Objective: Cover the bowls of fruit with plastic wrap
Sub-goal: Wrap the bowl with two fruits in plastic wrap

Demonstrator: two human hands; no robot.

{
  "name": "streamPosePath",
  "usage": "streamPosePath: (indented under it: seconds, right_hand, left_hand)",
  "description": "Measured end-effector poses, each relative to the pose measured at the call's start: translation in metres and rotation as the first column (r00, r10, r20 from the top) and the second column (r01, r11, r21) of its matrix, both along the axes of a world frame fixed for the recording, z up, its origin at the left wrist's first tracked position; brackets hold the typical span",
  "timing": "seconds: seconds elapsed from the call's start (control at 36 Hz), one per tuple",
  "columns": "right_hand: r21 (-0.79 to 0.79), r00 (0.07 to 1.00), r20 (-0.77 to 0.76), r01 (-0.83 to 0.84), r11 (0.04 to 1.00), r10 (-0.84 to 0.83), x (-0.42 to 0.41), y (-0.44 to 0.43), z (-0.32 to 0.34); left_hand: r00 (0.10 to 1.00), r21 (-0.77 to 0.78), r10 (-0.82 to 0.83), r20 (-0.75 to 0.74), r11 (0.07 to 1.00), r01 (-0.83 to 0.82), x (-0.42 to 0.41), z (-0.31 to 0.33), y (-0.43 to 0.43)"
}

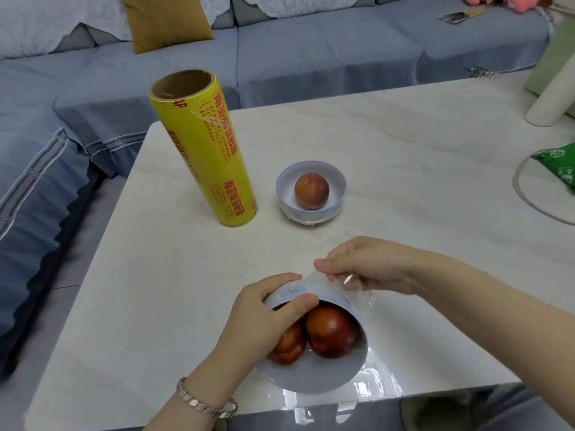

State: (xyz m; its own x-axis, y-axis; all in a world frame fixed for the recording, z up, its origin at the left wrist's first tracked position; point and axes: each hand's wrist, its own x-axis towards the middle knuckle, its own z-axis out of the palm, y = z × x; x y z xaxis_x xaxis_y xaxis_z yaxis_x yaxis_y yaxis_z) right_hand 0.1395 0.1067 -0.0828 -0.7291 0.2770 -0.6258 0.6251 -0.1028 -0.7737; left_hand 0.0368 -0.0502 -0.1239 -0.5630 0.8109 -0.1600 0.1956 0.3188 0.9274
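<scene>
One white marble-patterned counter [404, 169], glossy, its near edge reflecting light. Item: white ceramic bowl with faint blue pattern [314, 368], at the near edge of the counter, tipped so its mouth faces the camera, holding two dark red round fruits [331, 332] that touch each other. Item: sheet of clear plastic wrap [348, 284], thin and creased, drawn over the far side of this bowl and trailing off to its right. Left hand [264, 318], silver link bracelet [205, 404] at the wrist, grips the bowl's upper rim, thumb over the edge above the fruit, fingers curled round the outer wall and clamped on it. Right hand [370, 265], just beyond the bowl, fingers closed together, pinching the plastic wrap at the bowl's far side. Item: second small white bowl with blue pattern [311, 194], upright near the middle of the counter, holding one orange-red round fruit [311, 190]; whether film covers it cannot be told for certain. Item: yellow roll of plastic wrap with red lettering and a brown cardboard core [202, 147], standing on end just left of the second bowl, toward the counter's far left corner. Green packet [557, 166] at the right edge. Blue-grey sofa [311, 54] beyond the counter, mustard cushion [165, 20] on it.
</scene>
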Motion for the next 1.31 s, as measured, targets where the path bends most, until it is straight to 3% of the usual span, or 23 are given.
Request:
streamPosePath:
  seconds: [0.11,0.19,0.44,0.58,0.64,0.69,0.75,0.81,0.92,1.14,1.31]
  right_hand:
    - [0.095,0.93,-0.243,0.307,0.947,-0.277,0.0,-0.014,-0.021]
    - [0.185,0.873,-0.318,0.441,0.878,-0.371,-0.003,-0.024,-0.034]
    - [0.185,0.939,-0.161,0.332,0.925,-0.304,0.0,-0.019,-0.033]
    - [0.419,0.963,-0.107,0.271,0.867,-0.249,0.015,-0.01,-0.036]
    - [0.423,0.94,-0.179,0.341,0.839,-0.292,0.023,-0.006,-0.034]
    - [0.403,0.862,-0.359,0.49,0.773,-0.359,0.03,-0.005,-0.023]
    - [0.391,0.799,-0.528,0.529,0.753,-0.288,0.036,-0.012,-0.007]
    - [0.444,0.799,-0.593,0.426,0.788,-0.098,0.042,-0.025,0.004]
    - [0.579,0.89,-0.42,0.114,0.808,0.175,0.042,-0.046,-0.003]
    - [0.518,0.939,-0.298,0.009,0.855,0.171,0.025,-0.048,-0.008]
    - [0.238,0.943,-0.322,-0.006,0.971,0.085,0.021,-0.036,-0.012]
  left_hand:
    - [0.999,0.035,-0.041,0.007,0.999,0.04,0.003,0.003,-0.001]
    - [1.0,0.081,-0.022,-0.008,0.996,0.022,0.006,0.004,-0.001]
    - [1.0,0.153,-0.018,-0.014,0.988,0.02,0.008,0.006,-0.003]
    - [0.999,0.171,-0.043,-0.011,0.984,0.045,0.005,0.009,-0.001]
    - [0.999,0.175,-0.04,-0.011,0.984,0.042,0.003,0.011,-0.001]
    - [1.0,0.172,-0.024,-0.008,0.985,0.025,0.001,0.012,-0.001]
    - [1.0,0.155,-0.007,-0.002,0.988,0.007,0.0,0.01,-0.001]
    - [1.0,0.137,0.012,0.002,0.991,-0.012,0.001,0.008,-0.002]
    - [0.999,0.124,0.04,0.0,0.991,-0.04,0.003,0.008,-0.002]
    - [0.998,0.156,0.068,-0.006,0.986,-0.066,0.001,0.012,-0.003]
    - [0.991,0.138,0.128,0.034,0.982,-0.132,0.0,0.004,-0.008]
